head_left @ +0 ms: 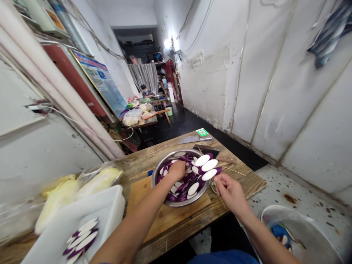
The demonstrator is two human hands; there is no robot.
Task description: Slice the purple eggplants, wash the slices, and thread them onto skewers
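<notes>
A steel bowl point(154, 183) full of purple-skinned eggplant slices point(193, 189) with white faces stands partly on a wooden cutting board point(150, 214). My left hand point(177, 170) reaches down among the slices with its fingers curled in; what they pinch is hidden. At the bowl's right rim, my right hand point(230, 190) is closed on the lower end of an eggplant skewer point(209, 165), which carries a few overlapping oval slices. More skewered eggplant point(83, 236) lies in a white plastic bin point(117, 205) at lower left.
Behind the bowl lie a cleaver point(189, 139), a second wooden-handled knife point(227, 159) and a green code card point(202, 132). Loose skewer sticks point(233, 170) lie at right. A white bucket point(268, 212) stands below the table's right edge. Far back, a person point(145, 91) sits by another table.
</notes>
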